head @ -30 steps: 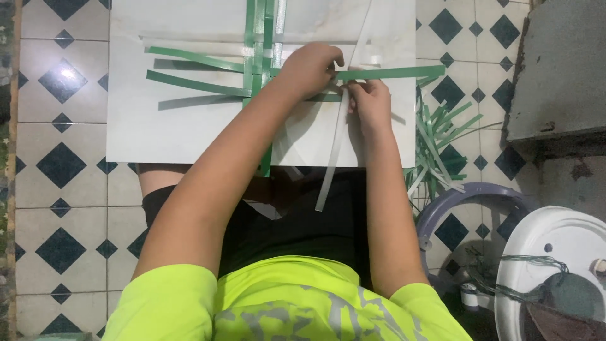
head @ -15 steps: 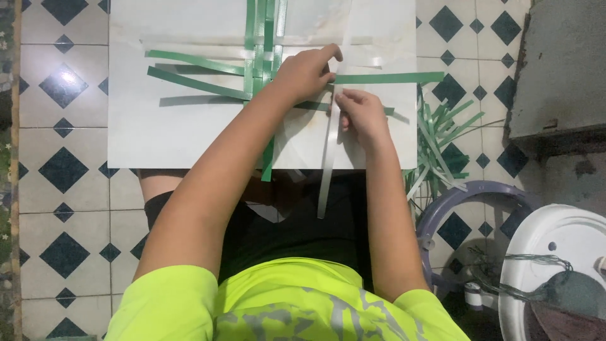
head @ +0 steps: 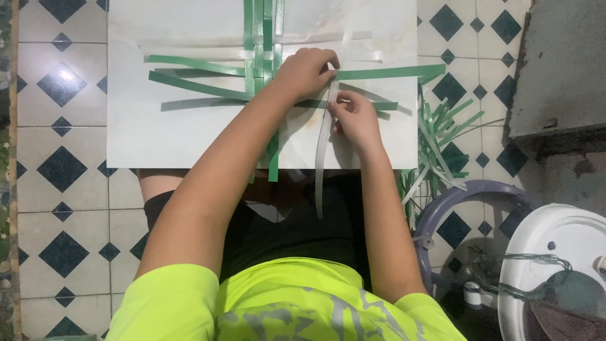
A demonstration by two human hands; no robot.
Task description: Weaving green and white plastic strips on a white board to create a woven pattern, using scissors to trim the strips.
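Right hand (head: 355, 120): fingertips pinched on a white strip (head: 323, 142) where it met the weave; the strip ran from there down over the near edge of the board and hung above the lap. Left hand (head: 306, 72): knuckles down, fingers curled and pressing the crossing of the strips, thumb side touching the same white strip near its top; whether it gripped or only pinned, I could not tell.

Woven patch (head: 262, 60): several upright green strips, packed side by side, crossed by long green strips lying level to left and right, with pale strips among them. Only a small core looked interlaced; the long ends lay loose and splayed, so the mat was judged early in the making, most of it left to do.

White board (head: 158, 136): flat on the tiled floor (head: 60, 189), bearing the work.

Spare strips (head: 439, 142): a loose green and white heap just beside the board's right edge, untouched.

Purple ring (head: 442, 208) and white basin (head: 536, 252): near right, apart from the work.
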